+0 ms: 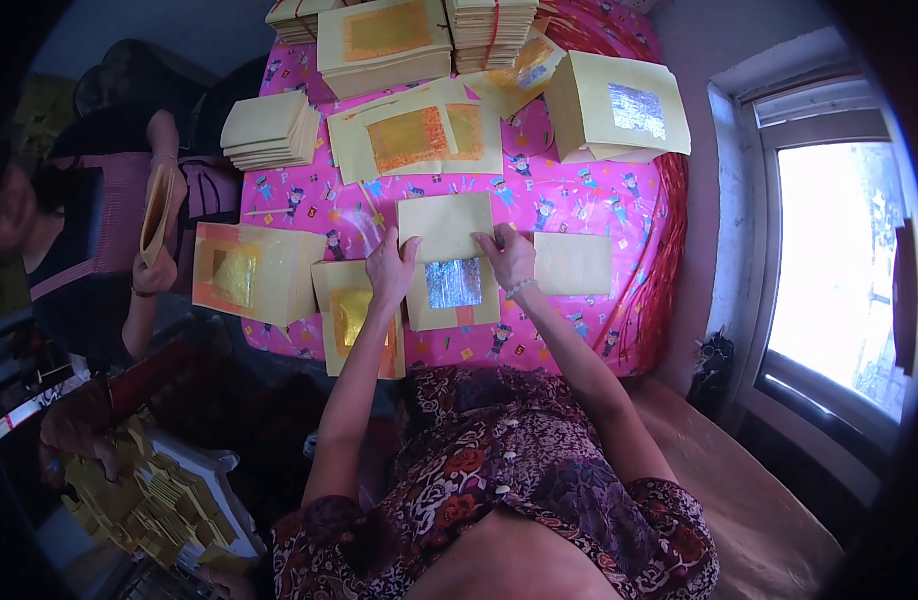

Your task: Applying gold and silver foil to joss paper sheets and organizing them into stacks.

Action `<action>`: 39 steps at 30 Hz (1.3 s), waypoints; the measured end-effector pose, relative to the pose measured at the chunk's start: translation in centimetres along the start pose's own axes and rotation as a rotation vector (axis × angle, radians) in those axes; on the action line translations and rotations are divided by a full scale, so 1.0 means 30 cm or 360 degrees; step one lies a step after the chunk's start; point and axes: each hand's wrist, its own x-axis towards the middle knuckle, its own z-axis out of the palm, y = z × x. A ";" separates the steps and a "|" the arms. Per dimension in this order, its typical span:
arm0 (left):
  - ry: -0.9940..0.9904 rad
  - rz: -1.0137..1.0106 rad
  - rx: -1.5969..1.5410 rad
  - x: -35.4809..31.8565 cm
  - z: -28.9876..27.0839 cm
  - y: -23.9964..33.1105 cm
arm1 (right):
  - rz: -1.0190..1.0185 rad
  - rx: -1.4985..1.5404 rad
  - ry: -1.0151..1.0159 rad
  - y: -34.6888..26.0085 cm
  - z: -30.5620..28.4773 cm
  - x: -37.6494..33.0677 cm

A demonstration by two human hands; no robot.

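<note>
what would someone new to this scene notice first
Probably the bright pink patterned tablecloth, filling the upper middle and bearing paper stacks. Next, the shiny silver patch near the picture's middle, just below the pale paper pinched by the left fingers and right fingers. The glaring window stands far right.

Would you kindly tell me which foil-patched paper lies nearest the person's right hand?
The silver-patched paper in front, beside the right hand; the gold-patched papers lie farther left or back, and the large silver-patched stack stands at the back right.
</note>
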 end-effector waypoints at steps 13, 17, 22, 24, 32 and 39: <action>0.0179 -0.0185 -0.0349 0.009 0.025 0.006 | 0.0111 -0.0137 -0.0032 0.007 0.011 0.033; 0.0200 -0.0171 -0.0265 0.003 0.030 0.023 | 0.0170 -0.0169 -0.0082 0.013 0.009 0.045; 0.0320 -0.0061 -0.0071 -0.001 0.054 -0.009 | 0.0201 -0.0238 -0.0185 0.006 0.004 0.061; 0.0306 -0.0110 -0.0060 -0.007 0.062 -0.015 | 0.0189 -0.0237 -0.0199 0.012 0.005 0.058; 0.0406 0.0030 0.0068 0.004 0.037 0.026 | 0.0186 -0.0381 -0.0257 0.011 -0.002 0.074; 0.0042 -0.0034 0.0342 0.012 0.060 0.088 | 0.0183 -0.0426 -0.0268 -0.001 0.003 0.074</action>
